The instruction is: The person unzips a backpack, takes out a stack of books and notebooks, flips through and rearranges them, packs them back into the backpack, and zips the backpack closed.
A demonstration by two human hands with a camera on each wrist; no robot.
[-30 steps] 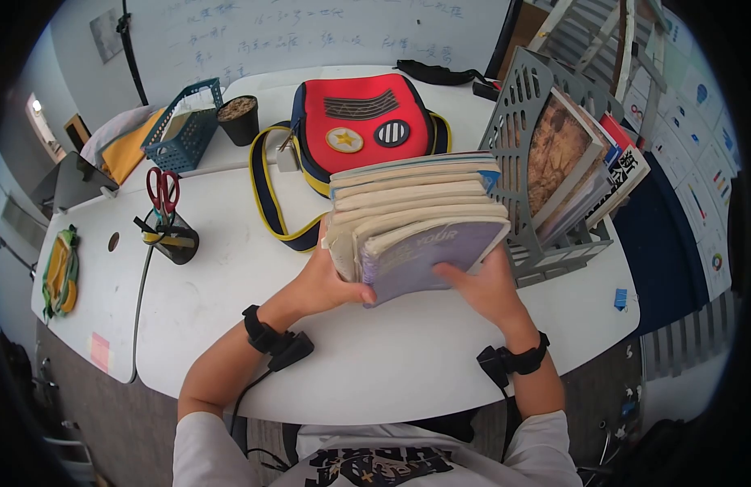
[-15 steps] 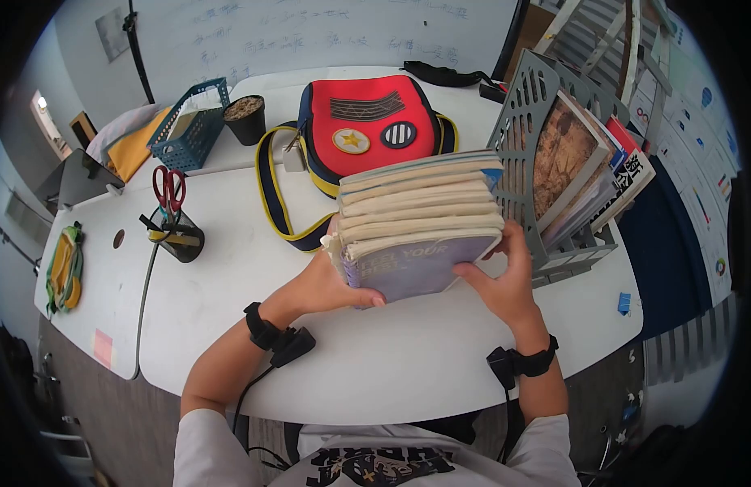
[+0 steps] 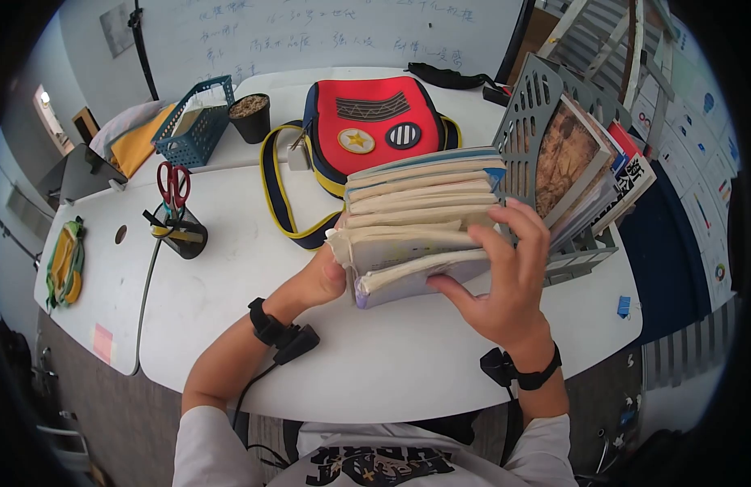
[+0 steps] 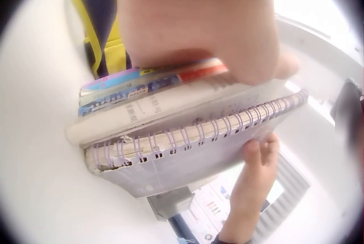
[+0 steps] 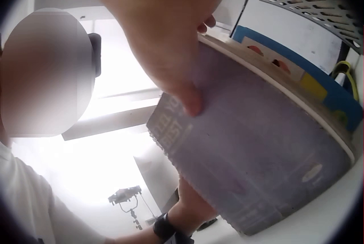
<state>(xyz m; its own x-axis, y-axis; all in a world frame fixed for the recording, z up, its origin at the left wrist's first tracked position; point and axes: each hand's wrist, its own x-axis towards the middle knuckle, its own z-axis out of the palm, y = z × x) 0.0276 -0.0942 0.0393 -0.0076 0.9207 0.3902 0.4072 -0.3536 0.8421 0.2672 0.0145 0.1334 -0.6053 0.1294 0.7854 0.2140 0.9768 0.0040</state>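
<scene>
A stack of books (image 3: 424, 195) stands upright on the white desk, page edges facing up. Nearest the person is a lavender spiral notebook (image 5: 250, 141), leaning away from the rest at the top so that a gap shows. My right hand (image 3: 509, 280) pinches this notebook, thumb on its front cover and fingers over the page edges. The left hand (image 3: 320, 280) holds the stack at its left, spine side; its far fingers are hidden behind the books. In the left wrist view the notebook's coil binding (image 4: 187, 136) shows worn, torn edges.
Behind the stack lies a red bag (image 3: 383, 118) with a dark strap. A grey file rack (image 3: 525, 122) with magazines stands close on the right. Pen holder (image 3: 185, 235) with scissors, blue basket (image 3: 195, 122), plant pot (image 3: 250, 118) and green-yellow pouch (image 3: 65, 264) are leftward. A blue clip (image 3: 624, 307) lies right.
The notebook's top has tipped toward the person, away from the stack. My right fingers have moved up over the page edges, and the left thumb has come off the notebook's cover.
</scene>
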